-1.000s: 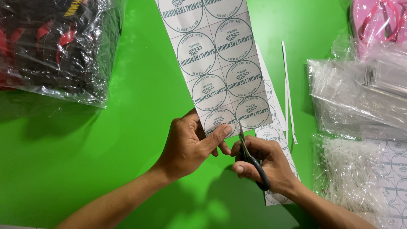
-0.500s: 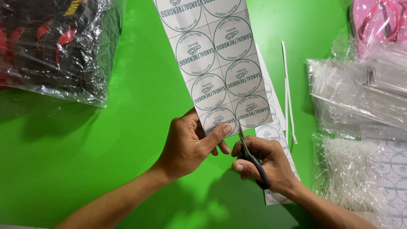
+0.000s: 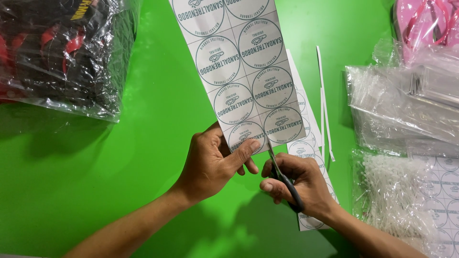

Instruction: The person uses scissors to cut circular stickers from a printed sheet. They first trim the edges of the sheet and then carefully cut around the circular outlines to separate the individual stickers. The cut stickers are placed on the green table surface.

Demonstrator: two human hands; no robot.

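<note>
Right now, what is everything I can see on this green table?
Sheet of round labels: one, white with dark green print, centre, lifted by the left hand.
Second label sheet: one, white, flat under the first.
Paper strips: a few, white, right of the sheets.
Scissors: one, black handles, at the sheet's lower edge.
Bag of dark goods: one, clear plastic, top left.
Clear bags: several, right side.
Pink sandals: top right.
Table: green.
Left hand: holds the sheet.
Right hand: holds the scissors.

Both forearms bare, no sleeves; left hand [image 3: 210, 165], right hand [image 3: 299, 184] ungloved.
</note>
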